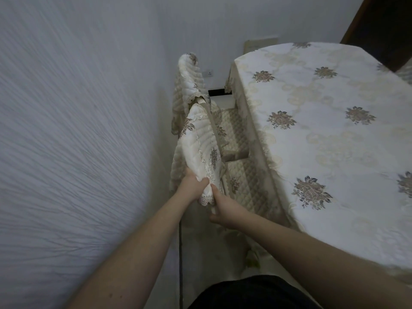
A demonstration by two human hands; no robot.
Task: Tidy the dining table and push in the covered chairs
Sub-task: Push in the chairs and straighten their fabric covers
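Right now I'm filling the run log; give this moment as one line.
phase: chair handling | left hand: grips near chair's back cover | right hand: grips same backrest | far chair: beside it | tablecloth: bare

— Where are we, would you say?

— We take it for a home, the dining corner of one. The surface point(323, 134) wears a cream tablecloth point(356, 175) woven with grey-brown flower sprays, hanging over its edges.

— And the seating?

— Two chairs stand between it and the wall: the near chair point(200, 150) and the far chair point(189, 72), both in quilted covers trimmed with lace, matching the cloth. That is household dressing, we think.

— Anything on the walls?

— Pale textured wallpaper point(66, 130), and a wall socket point(209, 73) low behind the far chair. The dark shape at the upper right point(383, 23) may be a wooden door; we cannot tell.
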